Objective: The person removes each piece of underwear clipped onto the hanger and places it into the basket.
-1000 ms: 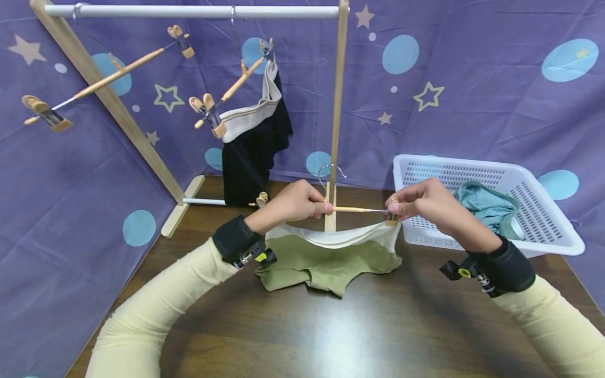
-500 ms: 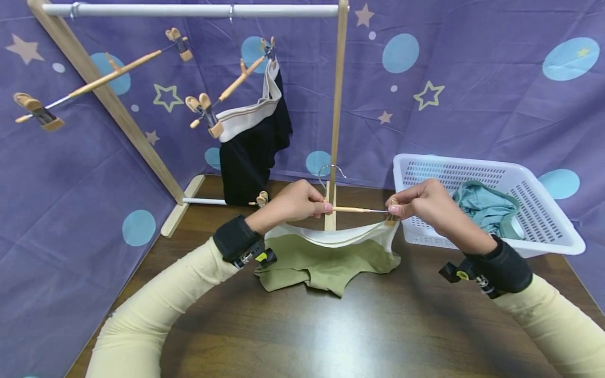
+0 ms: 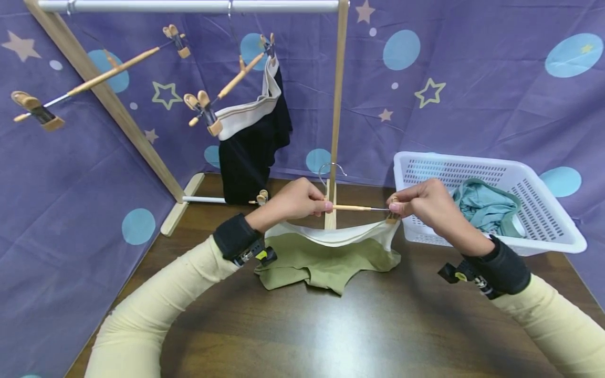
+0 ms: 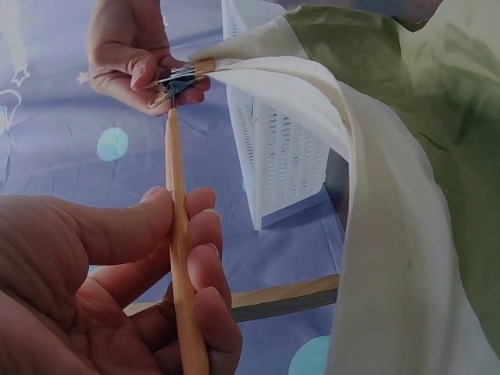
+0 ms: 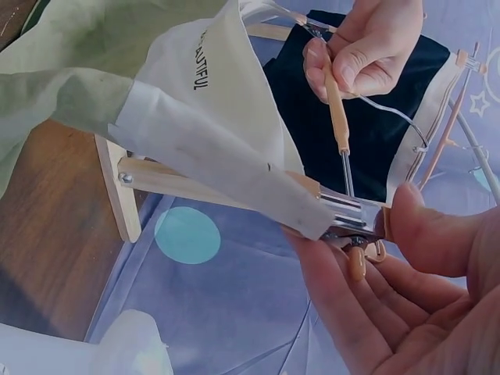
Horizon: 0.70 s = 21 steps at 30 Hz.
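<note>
My left hand [image 3: 298, 200] grips the wooden bar of a clip hanger [image 3: 352, 208], its fingers curled round the bar in the left wrist view. At the bar's right end, my right hand [image 3: 425, 202] pinches a clip [image 5: 348, 215] between thumb and fingers. That clip bites one corner of the white waistband of olive green underpants [image 3: 326, 262]. Dark lettering shows inside the waistband in the right wrist view. The underpants' lower part lies close over the brown table [image 3: 283, 331]. The hanger's metal hook points up; its left clip is hidden behind my left hand in the head view.
Behind stands a wooden rack [image 3: 336, 105] with a white rod. Black underpants [image 3: 246, 163] hang from one clip hanger; another hanger [image 3: 113, 72] beside it holds nothing. A white basket [image 3: 553, 210] at right contains teal underpants [image 3: 487, 207]. A purple curtain backs the table.
Both hands keep their grip and nearly the same place. The hangers on the rack have swung slightly to the left, and the head view has tilted a little.
</note>
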Each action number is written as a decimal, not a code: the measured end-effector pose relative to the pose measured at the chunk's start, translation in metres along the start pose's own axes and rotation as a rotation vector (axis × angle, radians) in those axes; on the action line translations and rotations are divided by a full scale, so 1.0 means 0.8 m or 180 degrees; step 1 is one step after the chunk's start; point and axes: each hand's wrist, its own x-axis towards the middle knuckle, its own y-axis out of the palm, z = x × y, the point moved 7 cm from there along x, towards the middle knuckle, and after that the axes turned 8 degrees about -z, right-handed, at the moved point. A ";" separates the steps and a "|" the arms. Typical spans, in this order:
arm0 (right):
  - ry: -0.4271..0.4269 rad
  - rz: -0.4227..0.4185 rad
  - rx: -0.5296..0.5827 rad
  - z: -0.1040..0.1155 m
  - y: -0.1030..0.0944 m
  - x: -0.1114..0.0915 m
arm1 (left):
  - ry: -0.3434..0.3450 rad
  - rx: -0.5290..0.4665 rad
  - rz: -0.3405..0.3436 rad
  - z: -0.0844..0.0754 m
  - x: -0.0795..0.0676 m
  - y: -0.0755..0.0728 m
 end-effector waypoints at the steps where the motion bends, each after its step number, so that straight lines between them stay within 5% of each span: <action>1: -0.0007 -0.0013 -0.0003 0.000 0.000 0.000 | 0.0004 -0.0003 0.0005 -0.001 0.000 0.000; 21: -0.0398 -0.0409 -0.0255 0.012 -0.002 -0.004 | -0.0037 -0.0114 0.0038 0.002 -0.001 0.000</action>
